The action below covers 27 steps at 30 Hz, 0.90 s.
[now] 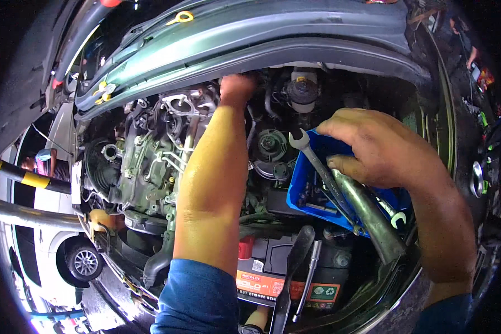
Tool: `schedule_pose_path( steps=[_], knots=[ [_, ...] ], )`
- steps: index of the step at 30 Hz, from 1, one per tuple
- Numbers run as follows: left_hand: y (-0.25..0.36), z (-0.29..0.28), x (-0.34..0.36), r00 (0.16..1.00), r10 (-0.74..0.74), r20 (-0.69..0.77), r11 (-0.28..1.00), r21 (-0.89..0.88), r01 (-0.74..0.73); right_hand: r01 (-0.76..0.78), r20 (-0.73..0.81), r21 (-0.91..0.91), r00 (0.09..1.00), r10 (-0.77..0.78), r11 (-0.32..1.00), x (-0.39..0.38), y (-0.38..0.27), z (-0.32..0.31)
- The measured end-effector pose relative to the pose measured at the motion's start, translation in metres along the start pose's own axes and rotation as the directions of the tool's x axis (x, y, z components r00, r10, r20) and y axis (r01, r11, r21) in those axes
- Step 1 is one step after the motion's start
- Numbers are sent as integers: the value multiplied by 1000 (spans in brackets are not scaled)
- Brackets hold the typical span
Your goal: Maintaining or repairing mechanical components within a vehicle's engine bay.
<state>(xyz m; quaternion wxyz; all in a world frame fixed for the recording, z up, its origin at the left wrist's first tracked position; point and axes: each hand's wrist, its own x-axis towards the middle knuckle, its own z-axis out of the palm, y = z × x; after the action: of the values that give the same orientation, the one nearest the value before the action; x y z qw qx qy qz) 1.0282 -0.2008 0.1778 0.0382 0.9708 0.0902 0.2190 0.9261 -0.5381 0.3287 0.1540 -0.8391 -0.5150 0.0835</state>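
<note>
My left arm stretches across the engine (145, 167) of a car with its hood up. At the rear of the bay, my left hand (238, 88) reaches under the dark cowl edge; its fingers are blurred and hidden in shadow. My right hand (370, 147) is over a blue plastic bin (312, 161), fingers bent at its far rim and thumb apart from them. Small metal parts lie inside the bin. A combination wrench (315, 161) leans across its left side. Below my right thumb lies a tapered metal tube (370, 220); another open-ended wrench (394, 214) is beside it.
A car battery (273, 250) sits at the near side, with a dark bar (296, 267) and a long socket extension (307, 281) over it. A brake fluid reservoir (302, 92) stands at the back. People are visible at far left and upper right.
</note>
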Motion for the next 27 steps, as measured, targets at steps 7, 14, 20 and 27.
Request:
schedule_pose_path(
  steps=[7, 14, 20, 27],
  knots=[
    [12, -90, -72, 898, -280, 340, 935, -114, 334, 9, -15, -10, 1000, -10, 1000, 0, -4, -2],
    [10, -228, -197, 989, -80, 122, 955, -276, 111, 67, -33, 8, 997, -67, 998, 6, -3, 1],
    [41, -318, -347, 959, -278, 52, 870, -410, 275, 146, -63, 0, 987, -146, 989, 5, -10, 4],
    [101, -313, -492, 504, -815, -287, 580, -438, 687, 246, -117, 156, 966, -230, 957, -3, -19, 0]
  ],
)
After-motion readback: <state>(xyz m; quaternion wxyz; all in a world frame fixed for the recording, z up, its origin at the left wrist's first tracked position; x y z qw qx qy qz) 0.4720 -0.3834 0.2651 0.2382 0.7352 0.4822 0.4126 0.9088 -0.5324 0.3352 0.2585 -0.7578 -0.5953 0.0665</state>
